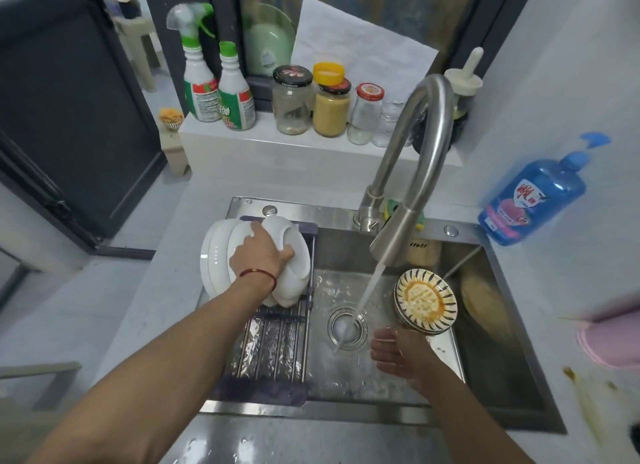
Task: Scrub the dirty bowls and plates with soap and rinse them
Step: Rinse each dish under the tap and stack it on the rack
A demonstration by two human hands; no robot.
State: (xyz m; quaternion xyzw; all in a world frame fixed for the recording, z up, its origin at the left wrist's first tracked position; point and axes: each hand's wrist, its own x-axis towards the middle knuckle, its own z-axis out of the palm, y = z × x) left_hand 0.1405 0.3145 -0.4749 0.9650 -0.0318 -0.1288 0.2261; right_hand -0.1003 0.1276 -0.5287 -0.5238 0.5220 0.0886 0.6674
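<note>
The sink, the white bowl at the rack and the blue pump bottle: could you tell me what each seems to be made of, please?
Sink: probably brushed stainless steel, grey with dull reflections.
White bowl, held by the left hand: likely glazed ceramic, glossy and opaque.
Blue pump bottle: apparently translucent plastic; light passes through it.

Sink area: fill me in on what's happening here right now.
A person is washing dishes. Their left hand holds a white bowl against the white plates standing on the drying rack over the sink. Their right hand is open and empty in the basin. The faucet is running into the drain, and a stack of dirty striped bowls waits beside the stream.
</note>
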